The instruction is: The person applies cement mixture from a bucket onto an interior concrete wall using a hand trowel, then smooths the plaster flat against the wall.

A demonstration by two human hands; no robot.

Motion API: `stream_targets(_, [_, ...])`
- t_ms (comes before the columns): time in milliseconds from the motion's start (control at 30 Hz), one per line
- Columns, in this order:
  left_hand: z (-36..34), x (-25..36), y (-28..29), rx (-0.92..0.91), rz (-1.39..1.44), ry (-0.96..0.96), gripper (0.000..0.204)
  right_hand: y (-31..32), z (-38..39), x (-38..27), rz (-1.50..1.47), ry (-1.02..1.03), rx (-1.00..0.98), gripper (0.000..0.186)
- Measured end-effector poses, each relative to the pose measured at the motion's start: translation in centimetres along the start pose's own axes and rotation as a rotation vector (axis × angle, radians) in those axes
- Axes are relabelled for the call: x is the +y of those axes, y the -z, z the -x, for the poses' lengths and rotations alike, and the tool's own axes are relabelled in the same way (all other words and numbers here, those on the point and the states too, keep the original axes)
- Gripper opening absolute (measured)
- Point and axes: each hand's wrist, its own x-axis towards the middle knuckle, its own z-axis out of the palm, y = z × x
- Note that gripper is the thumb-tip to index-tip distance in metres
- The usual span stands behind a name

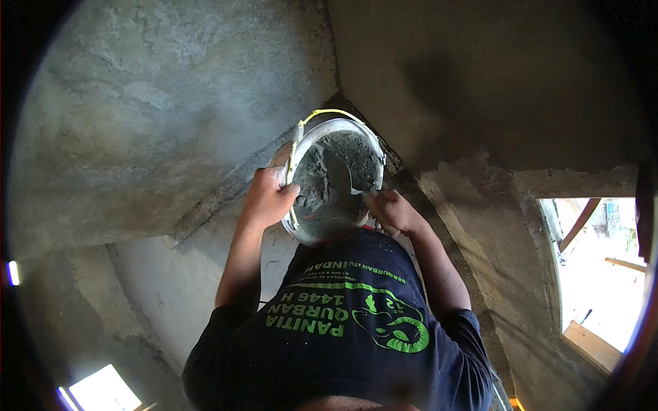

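Observation:
A round pale bucket (293,164) with a yellow handle (340,111) is tilted in front of my chest, its mouth facing me. Wet grey mortar (315,179) sits inside, rough on the far side and smoother near the lower rim. My left hand (272,195) is closed on the bucket's left rim, thumb over the edge. At the right rim my right hand (394,211) is closed around what looks like a trowel handle, mostly hidden by the fingers. A flat, mortar-coated trowel blade (337,172) seems to reach from it into the mortar.
Rough grey plastered walls (171,103) meet in a corner beyond the bucket. A bright opening (603,274) with a wooden sill (591,346) is at the right. Another bright opening (104,389) shows at the lower left. My dark printed shirt (329,356) fills the lower middle.

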Motion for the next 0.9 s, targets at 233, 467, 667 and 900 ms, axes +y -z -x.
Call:
stream_targets(233, [-0.2,0.1,-0.2,-0.01,0.076,0.0,0.01,-0.5,-3.7,2.8,0.141,0.242,-0.062,0.046])
stream_targets(467, [-0.1,-0.6,-0.8,0.021,0.049,0.014,0.012,1.0,-1.0,1.5,-0.726,-0.201,-0.293,0.043])
stream_targets(667, [0.1,-0.1,-0.8,0.029,0.078,0.046,0.01,4.5,2.8,1.6,-0.283,0.069,-0.328,0.03])
stream_targets(900, [-0.4,-1.5,-1.9,0.047,0.06,-0.01,0.013,5.6,7.4,0.5,0.016,0.253,0.059,0.036])
